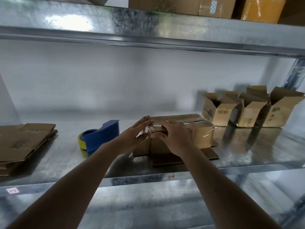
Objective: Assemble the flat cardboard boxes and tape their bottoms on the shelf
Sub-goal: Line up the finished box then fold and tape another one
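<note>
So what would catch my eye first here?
Two bare hands, left hand and right hand, press clear tape onto an upturned cardboard box mid-shelf. Just left sits a blue tape dispenser, with a stack of flat boxes at far left and three assembled boxes at right.

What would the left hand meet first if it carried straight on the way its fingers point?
The left hand already touches the upturned box at its taped left end. Pushing on up and right, it would likely meet the right hand; depth is unclear.
</note>
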